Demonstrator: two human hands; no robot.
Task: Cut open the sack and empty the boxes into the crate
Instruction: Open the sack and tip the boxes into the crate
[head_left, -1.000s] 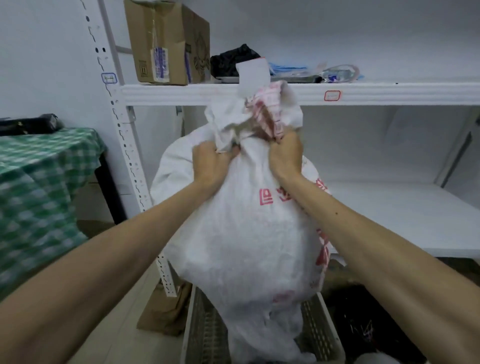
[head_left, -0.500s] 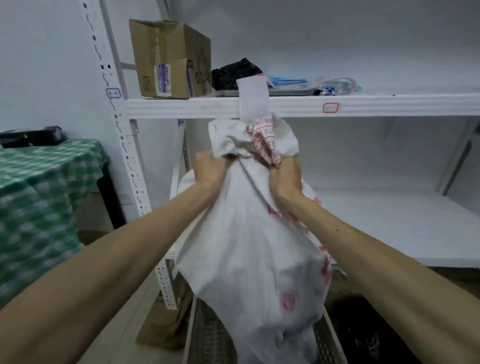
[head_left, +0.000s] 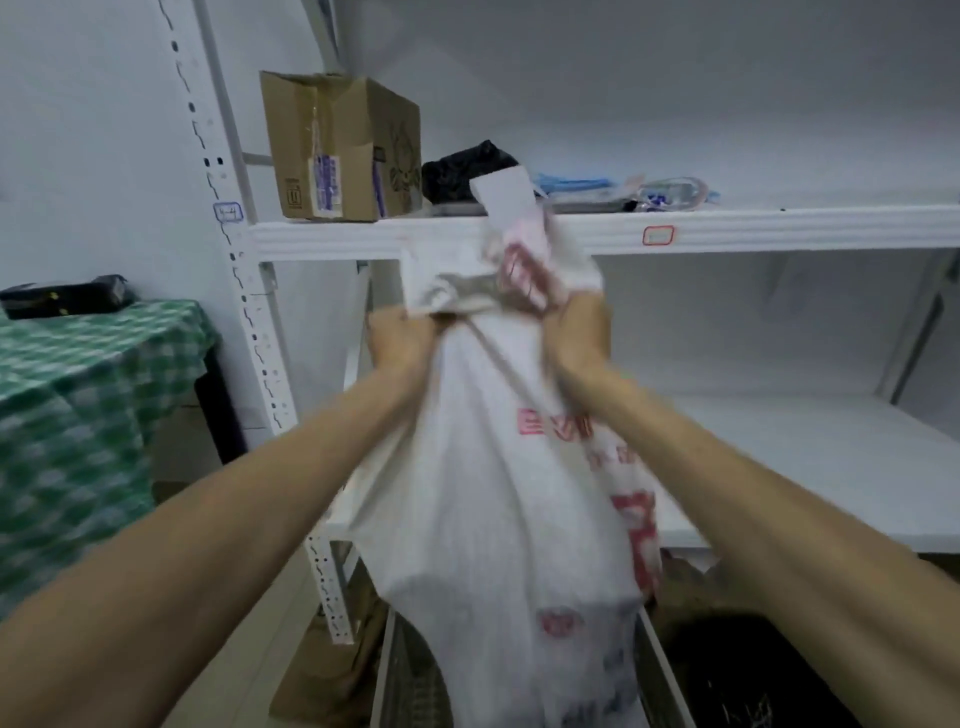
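Note:
A white woven sack (head_left: 498, 499) with red print hangs in front of me, held up by its bunched upper end. My left hand (head_left: 402, 343) grips the bunched fabric on the left and my right hand (head_left: 576, 338) grips it on the right. The sack's lower end drops into a light plastic crate (head_left: 662, 675) on the floor below. The boxes inside are hidden by the sack; the picture is blurred by motion.
A white metal shelf unit (head_left: 779, 228) stands right behind the sack, with a cardboard box (head_left: 337, 150) and dark and blue items on its upper board. A table with a green checked cloth (head_left: 78, 415) stands at the left. A dark bin (head_left: 769, 675) sits right of the crate.
Both hands keep their grip on the sack's upper end. The sack has gone from round and full to long and slack, and its print now shows on the right side.

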